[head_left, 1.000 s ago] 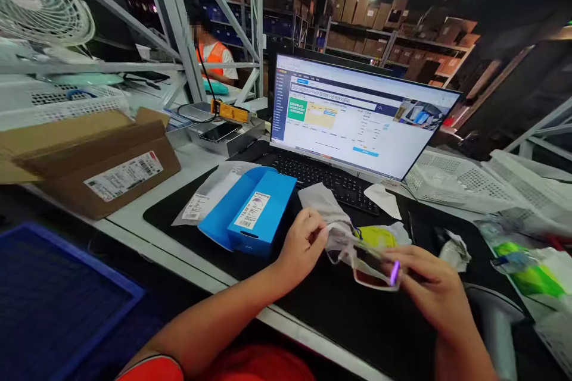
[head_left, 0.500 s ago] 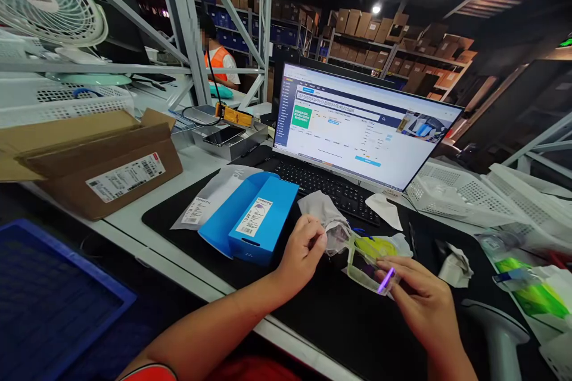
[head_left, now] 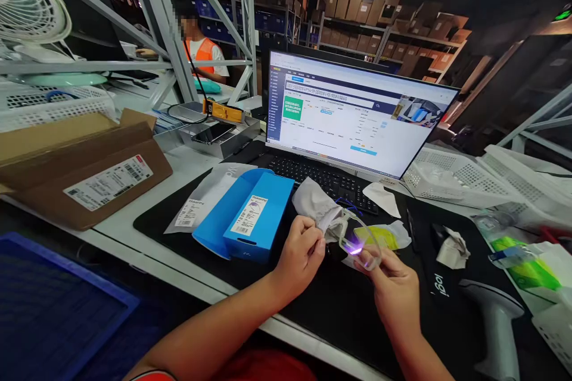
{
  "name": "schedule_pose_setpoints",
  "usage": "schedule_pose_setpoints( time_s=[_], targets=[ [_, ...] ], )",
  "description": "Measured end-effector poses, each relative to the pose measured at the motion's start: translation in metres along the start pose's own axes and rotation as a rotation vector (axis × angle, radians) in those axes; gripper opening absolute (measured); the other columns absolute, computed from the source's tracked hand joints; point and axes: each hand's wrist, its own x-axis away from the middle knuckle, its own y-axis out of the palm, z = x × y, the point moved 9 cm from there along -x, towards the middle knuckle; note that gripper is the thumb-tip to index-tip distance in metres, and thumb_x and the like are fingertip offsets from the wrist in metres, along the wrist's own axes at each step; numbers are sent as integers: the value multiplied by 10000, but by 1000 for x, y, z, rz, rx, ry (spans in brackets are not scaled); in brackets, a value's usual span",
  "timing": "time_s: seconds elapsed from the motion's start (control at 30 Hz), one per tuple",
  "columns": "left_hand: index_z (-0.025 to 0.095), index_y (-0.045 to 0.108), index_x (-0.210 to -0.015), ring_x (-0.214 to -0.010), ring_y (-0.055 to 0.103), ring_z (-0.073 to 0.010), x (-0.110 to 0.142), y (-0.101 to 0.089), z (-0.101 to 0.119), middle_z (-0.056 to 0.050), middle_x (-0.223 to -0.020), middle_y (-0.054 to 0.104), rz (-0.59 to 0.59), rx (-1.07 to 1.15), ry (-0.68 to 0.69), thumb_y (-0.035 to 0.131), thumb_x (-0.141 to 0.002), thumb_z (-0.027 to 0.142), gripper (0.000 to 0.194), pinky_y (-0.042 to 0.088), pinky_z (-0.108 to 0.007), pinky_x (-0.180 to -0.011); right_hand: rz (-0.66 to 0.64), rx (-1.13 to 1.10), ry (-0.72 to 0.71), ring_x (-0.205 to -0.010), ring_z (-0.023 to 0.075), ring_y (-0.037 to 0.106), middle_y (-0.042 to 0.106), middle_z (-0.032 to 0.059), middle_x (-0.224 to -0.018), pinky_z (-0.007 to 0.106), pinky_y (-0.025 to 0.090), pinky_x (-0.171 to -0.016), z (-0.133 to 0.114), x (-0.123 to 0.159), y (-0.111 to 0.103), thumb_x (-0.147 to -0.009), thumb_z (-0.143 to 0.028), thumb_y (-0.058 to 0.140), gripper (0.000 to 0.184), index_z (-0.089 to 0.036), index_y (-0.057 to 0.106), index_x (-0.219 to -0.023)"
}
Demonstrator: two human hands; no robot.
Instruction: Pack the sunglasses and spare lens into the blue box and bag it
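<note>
My left hand (head_left: 304, 250) pinches the mouth of a grey cloth pouch (head_left: 315, 203) that lies in front of the keyboard (head_left: 320, 178). My right hand (head_left: 392, 284) grips a pair of clear-framed glasses (head_left: 358, 243), whose end reaches into the pouch's opening. A purple glint shows on the lens. Just left of my left hand sits an open blue box (head_left: 245, 214) with a white label. A yellow cloth in a clear wrapper (head_left: 388, 237) lies behind the glasses.
A monitor (head_left: 353, 113) stands behind the keyboard on a black desk mat (head_left: 330, 303). A cardboard box (head_left: 84, 161) sits far left, a blue bin (head_left: 53, 309) below it. White baskets (head_left: 451, 178) and a grey scanner (head_left: 496, 321) lie right. A person in an orange vest (head_left: 203, 53) works behind the racks.
My right hand has moved the glasses up and left toward the pouch, their end now at its mouth. My left hand stays pinched on the pouch.
</note>
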Motion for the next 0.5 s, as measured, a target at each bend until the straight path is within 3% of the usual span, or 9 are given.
schedule_pose_setpoints(
  time_s=[0.13, 0.3, 0.5],
  targets=[
    [193, 528, -914, -927, 475, -143, 2, -8, 1, -22, -947, 461, 56, -47, 5, 479, -978, 110, 116, 421, -266, -818, -61, 125, -200, -858, 174, 737, 765, 40, -926, 215, 616, -683, -26, 8, 16, -825, -272, 767, 85, -283, 815, -894],
    [195, 540, -922, -933, 489, -148, 1, -12, 0, -26, -967, 479, 74, -94, -8, 482, -981, 121, 111, 435, -276, -825, -195, 21, -196, -1023, 191, 727, 749, 60, -1106, 245, 633, -789, -33, 5, 19, -895, -253, 690, 224, -311, 785, -1089],
    [193, 556, -901, -906, 510, -158, -1, -9, -1, -37, -950, 483, 19, -114, -14, 476, -988, 146, 128, 459, -287, -802, -152, 121, -281, -1033, 205, 729, 748, 63, -1107, 241, 640, -756, -40, 3, 11, -922, -237, 644, 249, -291, 768, -1132]
  ],
)
